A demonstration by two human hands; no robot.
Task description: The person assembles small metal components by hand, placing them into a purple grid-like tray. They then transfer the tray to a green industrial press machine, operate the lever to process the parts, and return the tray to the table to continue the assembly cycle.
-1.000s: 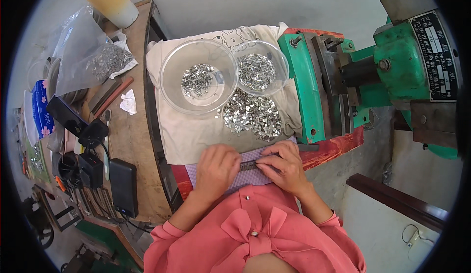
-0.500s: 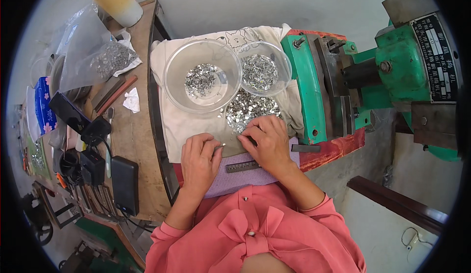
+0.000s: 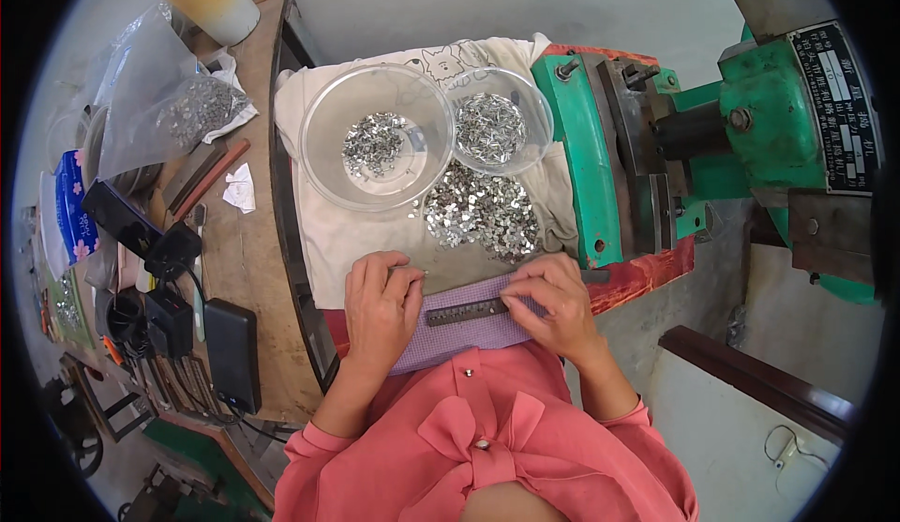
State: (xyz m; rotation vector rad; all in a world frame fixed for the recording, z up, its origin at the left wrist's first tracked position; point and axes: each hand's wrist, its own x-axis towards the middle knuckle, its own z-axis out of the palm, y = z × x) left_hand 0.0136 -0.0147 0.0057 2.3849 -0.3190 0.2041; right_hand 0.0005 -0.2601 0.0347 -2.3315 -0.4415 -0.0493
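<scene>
On the purple checked cloth (image 3: 469, 342) over my lap lies a dark, narrow metal bar (image 3: 461, 313) with a row of small notches. My right hand (image 3: 560, 306) has its thumb and forefinger pinched together at the bar's right end; whatever is between them is hidden. To the left of the bar, my left hand (image 3: 382, 308) is closed, a tiny metal piece barely showing at its fingertips. Beyond both hands, a loose heap of small shiny metal pieces (image 3: 480, 211) spreads over the beige cloth (image 3: 328, 250).
Behind the heap stand a large clear tub (image 3: 314, 161) and a smaller clear tub (image 3: 547, 137), both with metal bits inside. A green press (image 3: 773, 123) rises on the right. At left, a wooden table (image 3: 258, 269) bears a black power bank (image 3: 232, 355), cables and a plastic bag (image 3: 155, 100).
My right hand has come from the heap of metal pieces back toward me, to the bar's right end. My left hand stays nearly in place. The whole view has shifted slightly.
</scene>
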